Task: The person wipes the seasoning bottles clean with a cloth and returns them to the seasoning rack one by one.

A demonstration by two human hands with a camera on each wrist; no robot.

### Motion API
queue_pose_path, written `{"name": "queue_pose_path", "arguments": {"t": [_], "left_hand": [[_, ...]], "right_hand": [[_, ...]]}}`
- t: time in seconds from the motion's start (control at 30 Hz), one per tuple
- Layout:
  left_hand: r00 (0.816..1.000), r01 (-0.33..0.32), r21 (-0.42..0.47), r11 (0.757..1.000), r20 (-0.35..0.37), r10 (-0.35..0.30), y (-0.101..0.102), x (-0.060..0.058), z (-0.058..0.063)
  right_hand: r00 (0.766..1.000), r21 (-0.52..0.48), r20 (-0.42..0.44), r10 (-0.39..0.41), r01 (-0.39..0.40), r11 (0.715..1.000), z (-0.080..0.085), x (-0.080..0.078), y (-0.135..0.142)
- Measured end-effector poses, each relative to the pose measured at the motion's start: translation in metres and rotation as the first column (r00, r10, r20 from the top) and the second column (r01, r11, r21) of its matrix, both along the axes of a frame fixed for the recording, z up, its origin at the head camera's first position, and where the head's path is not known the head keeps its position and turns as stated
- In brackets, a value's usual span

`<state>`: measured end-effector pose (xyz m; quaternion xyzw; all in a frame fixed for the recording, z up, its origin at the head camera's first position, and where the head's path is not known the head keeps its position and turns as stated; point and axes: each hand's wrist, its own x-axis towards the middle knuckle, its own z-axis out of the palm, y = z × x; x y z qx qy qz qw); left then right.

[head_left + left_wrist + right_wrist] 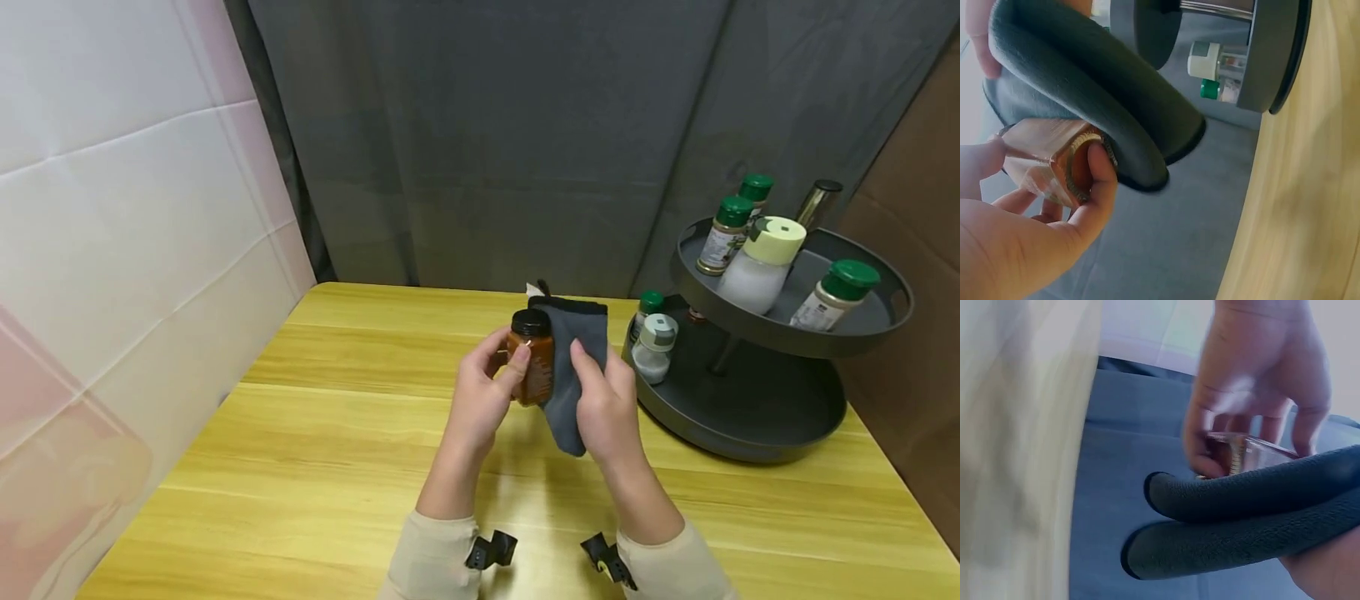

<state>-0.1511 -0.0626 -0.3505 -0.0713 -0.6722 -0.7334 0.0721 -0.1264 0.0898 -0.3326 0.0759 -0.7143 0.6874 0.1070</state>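
A small spice jar [537, 371] with reddish-brown contents and a black lid is held above the table by my left hand [483, 387]. The left thumb lies on its front, and in the left wrist view a finger touches the base of the jar [1047, 156]. My right hand [606, 404] grips a folded dark grey cloth [564, 417] with black edging, thumb on its near face. The cloth touches the side of the jar. In the right wrist view the cloth [1241, 494] hides part of the jar, and most right fingers are out of sight behind it.
On the right stands a dark grey two-tier turntable rack [750, 446]. Its upper tier carries several seasoning bottles, including a white shaker [756, 279] and a green-capped jar [832, 300]. A small shaker [654, 354] stands on the lower tier. Grey curtain [487, 150] hangs behind the wooden table [315, 467].
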Motion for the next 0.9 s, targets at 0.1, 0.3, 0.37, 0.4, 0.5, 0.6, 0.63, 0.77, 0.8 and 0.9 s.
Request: {"name": "queue_pose_path", "arguments": {"t": [0.1,0.3,0.37,0.4,0.5,0.6,0.63,0.77,0.8,0.9], "left_hand": [[1.0,-0.016,-0.002,1.0,-0.002,0.016,-0.001,0.0,0.0],[1.0,-0.025,0.005,1.0,-0.008,0.025,-0.003,0.0,0.0],[1.0,-0.022,0.009,1.0,-0.002,0.022,-0.003,0.0,-0.001],[1.0,-0.018,0.009,1.0,-0.001,0.018,-0.003,0.001,-0.001],[1.0,-0.008,0.014,1.0,-0.001,0.008,-0.002,0.001,-0.001],[1.0,-0.003,0.017,1.0,0.003,0.003,-0.002,0.001,-0.001],[1.0,-0.004,0.019,1.0,0.009,0.004,-0.001,0.001,-0.001],[0.999,-0.023,0.02,1.0,0.031,0.022,-0.002,0.001,-0.003],[0.999,-0.027,0.024,0.999,0.033,0.026,-0.003,0.001,-0.004],[0.999,-0.035,0.032,0.999,0.032,0.034,-0.003,0.0,-0.005]], "right_hand": [[0.998,0.063,0.065,0.025,-0.029,0.998,-0.007,0.0,-0.001],[0.953,0.242,0.295,0.071,-0.146,0.959,-0.015,-0.005,0.005],[0.955,0.252,0.286,0.076,-0.151,0.956,-0.011,-0.006,0.006],[0.964,0.248,0.258,0.07,-0.136,0.959,-0.008,-0.006,0.006],[0.989,0.17,0.137,0.047,-0.07,0.983,0.003,-0.003,0.005],[0.999,0.115,0.051,0.02,-0.026,0.993,0.007,0.0,0.002],[0.999,0.11,0.044,0.016,-0.021,0.994,0.005,0.001,0.001],[0.995,0.18,0.102,0.021,-0.039,0.983,-0.006,0.0,-0.002],[0.992,0.202,0.124,0.021,-0.046,0.978,-0.009,0.0,-0.002],[0.982,0.258,0.19,0.018,-0.068,0.964,-0.014,-0.001,-0.002]]}}
